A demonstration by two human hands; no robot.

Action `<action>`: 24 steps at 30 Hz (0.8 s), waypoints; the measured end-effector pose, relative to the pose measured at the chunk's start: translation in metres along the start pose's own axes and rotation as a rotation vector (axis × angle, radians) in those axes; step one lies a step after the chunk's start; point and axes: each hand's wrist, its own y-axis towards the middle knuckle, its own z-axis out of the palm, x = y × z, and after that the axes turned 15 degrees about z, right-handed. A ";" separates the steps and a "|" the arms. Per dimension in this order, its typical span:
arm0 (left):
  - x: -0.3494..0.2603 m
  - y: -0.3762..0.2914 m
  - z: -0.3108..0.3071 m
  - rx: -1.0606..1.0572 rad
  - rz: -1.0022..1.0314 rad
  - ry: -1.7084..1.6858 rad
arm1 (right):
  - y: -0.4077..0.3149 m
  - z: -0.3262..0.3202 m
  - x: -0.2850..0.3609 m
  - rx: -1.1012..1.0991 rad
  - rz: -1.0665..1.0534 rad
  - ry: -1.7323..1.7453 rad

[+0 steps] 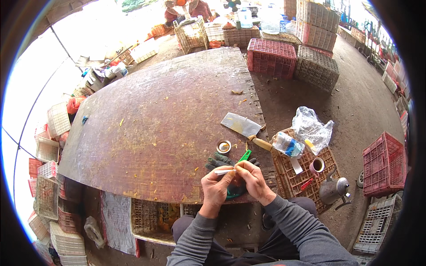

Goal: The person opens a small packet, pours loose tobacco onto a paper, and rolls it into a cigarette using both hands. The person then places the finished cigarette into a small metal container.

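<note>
My left hand and my right hand meet at the near edge of a worn wooden tabletop. Between their fingertips is a thin white roll or folded strip of paper; both hands pinch it. Dark work gloves lie just beyond my fingers, partly hidden by them. A green plastic handle sticks out past my right fingers, its other end covered. Farther off sits a small round dish with something white in it. A cleaver rests with its wooden handle over the table's right edge.
On an upturned crate at right are a tissue pack, a clear plastic bag, a mug of dark liquid, a red-handled item and a metal kettle. Stacked crates stand beyond. People sit at the far end.
</note>
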 end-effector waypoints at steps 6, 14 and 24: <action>0.003 0.000 -0.002 -0.031 0.037 0.012 | 0.000 0.001 0.000 0.031 0.002 -0.016; 0.003 0.001 -0.004 -0.040 0.015 0.012 | 0.000 0.000 -0.001 0.053 -0.004 -0.054; 0.000 0.000 -0.003 0.046 -0.047 -0.022 | -0.001 0.000 0.001 0.001 -0.043 -0.079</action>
